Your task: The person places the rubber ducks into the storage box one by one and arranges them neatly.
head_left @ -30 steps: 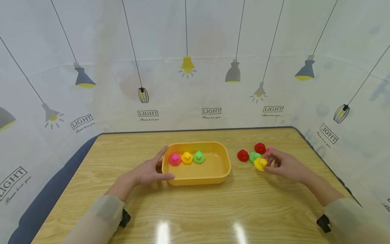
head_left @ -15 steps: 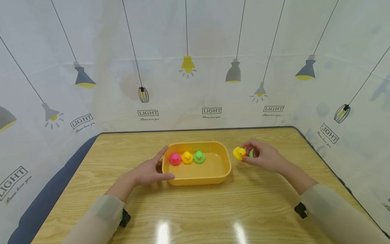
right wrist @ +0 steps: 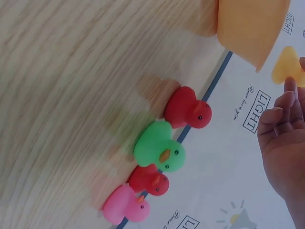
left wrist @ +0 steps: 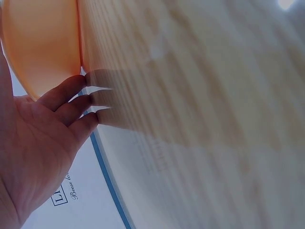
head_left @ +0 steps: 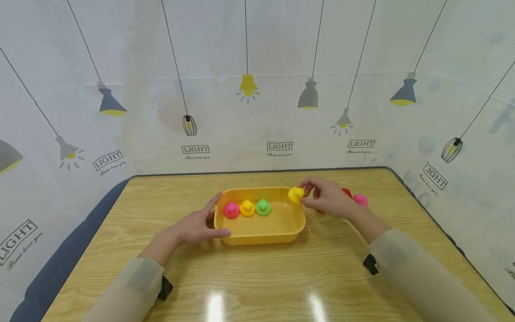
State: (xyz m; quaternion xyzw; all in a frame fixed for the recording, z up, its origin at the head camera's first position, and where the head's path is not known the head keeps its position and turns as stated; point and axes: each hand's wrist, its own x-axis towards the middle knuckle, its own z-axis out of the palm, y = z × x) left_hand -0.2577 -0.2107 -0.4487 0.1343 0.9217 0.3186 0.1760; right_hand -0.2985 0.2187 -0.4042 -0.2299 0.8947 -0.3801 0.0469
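The right hand (head_left: 327, 197) pinches a yellow duck (head_left: 295, 195) between thumb and fingertips, holding it raised at the far right corner of the tray (head_left: 281, 226). From the right wrist view it hangs higher than the rim and touches nothing but the hand; whether all of it is past the rim I cannot tell. The left hand (head_left: 197, 227) lies spread against the tray's left end, its thumb over the near rim and its forefinger at the far left corner, seemingly bracing it. The two hands are well apart. Inside the tray, in a row from the left, sit a pink duck (head_left: 231, 210), another yellow one (head_left: 247, 208) and a green duck (head_left: 263, 207). On the table (head_left: 261, 277) to the right, partly behind the right hand, are a red duck (right wrist: 183, 109), a second green duck (right wrist: 157, 145), a second red duck (right wrist: 147, 180) and a second pink duck (right wrist: 123, 205). The step in hand looks to be putting the held duck into the row as its fourth. That would call for a short move left and nearer, to the right of the green duck, then lowering it upright and letting go without knocking its neighbour, the left hand meanwhile steadying the tray.
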